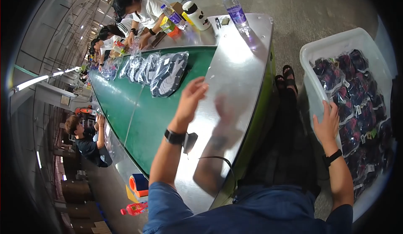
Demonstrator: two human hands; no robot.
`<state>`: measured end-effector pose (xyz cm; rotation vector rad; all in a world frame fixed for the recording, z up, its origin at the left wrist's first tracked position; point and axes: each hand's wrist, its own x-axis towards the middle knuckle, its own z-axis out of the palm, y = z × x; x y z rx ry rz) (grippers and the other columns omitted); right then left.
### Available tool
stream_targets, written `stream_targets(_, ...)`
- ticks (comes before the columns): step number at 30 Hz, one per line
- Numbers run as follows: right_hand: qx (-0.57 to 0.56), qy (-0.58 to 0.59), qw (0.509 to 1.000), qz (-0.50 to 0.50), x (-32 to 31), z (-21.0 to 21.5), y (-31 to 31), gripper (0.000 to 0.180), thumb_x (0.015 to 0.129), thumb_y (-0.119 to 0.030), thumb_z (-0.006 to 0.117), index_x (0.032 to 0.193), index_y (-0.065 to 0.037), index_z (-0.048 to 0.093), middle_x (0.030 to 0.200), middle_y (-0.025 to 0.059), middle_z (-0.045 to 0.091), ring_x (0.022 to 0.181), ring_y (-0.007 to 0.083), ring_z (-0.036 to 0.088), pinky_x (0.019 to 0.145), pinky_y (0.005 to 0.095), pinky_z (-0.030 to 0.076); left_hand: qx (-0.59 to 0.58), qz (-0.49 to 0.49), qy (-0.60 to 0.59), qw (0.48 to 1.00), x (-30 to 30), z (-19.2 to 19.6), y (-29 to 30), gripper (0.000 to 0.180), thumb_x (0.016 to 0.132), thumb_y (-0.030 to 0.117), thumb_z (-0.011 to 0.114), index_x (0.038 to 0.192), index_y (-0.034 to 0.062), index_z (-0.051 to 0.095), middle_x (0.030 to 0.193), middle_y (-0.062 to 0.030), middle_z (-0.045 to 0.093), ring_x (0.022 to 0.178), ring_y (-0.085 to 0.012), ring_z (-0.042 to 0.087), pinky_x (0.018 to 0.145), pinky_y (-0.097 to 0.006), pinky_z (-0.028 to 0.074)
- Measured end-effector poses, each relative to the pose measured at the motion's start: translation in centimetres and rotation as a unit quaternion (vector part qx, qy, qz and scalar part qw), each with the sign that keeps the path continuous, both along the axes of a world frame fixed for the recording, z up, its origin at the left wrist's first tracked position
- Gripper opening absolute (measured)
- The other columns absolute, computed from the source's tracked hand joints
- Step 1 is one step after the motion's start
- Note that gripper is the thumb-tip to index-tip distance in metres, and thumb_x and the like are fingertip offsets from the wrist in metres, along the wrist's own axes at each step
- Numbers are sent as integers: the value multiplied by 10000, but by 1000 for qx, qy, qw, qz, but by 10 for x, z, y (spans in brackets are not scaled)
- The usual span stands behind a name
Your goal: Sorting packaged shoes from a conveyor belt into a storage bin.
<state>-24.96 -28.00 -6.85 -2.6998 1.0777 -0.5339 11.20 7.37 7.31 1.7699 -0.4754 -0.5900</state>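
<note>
The left hand [191, 97] is raised over the shiny steel surface [235, 61] that borders the green conveyor belt [138, 112]. Its fingers are loosely spread and slightly curled, and a clear, nearly invisible plastic bag [220, 101] seems to hang from the fingertips; whether the grip is truly closed on it cannot be told. A black watch sits on that wrist.

The right hand [326, 122] rests on the near rim of the white rectangular plastic bin [331, 45], which stands on the floor to the right of the steel surface. Its fingers are open and laid over the rim and the topmost clear packet, not clenched around anything. The bin is filled with dark purple and black shoes sealed in clear packets [361, 103].

On the belt, beyond the left hand, lies an overlapping row of bagged grey and black shoes [168, 72]. At the far end of the steel surface stand a clear water bottle with a purple label [235, 11] and a white flask with black marks [197, 15]. Other people [142, 11] work along the far side of the belt, and 1 more person [86, 139] sits at the belt's left side.
</note>
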Motion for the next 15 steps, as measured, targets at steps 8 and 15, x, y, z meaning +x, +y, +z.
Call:
stream_targets(8,0,19,1000,4,6,3,7,773,822,-244,814,1484,-84,448,1436,195,436,1366,425,441,1096,525,387,410,234,-384,794,197,-38,84,911,835,513,764,1569,83,439,1599,-257,425,1499,-435,359,1224,-520,325)
stream_targets(15,-26,25,999,10,5,-4,5,804,823,-252,818,1504,-83,424,1442,208,425,1356,433,443,1092,530,391,408,196,-482,750,123,-72,75,880,834,465,791,1519,22,462,1526,-226,487,1452,-421,391,1242,-502,281)
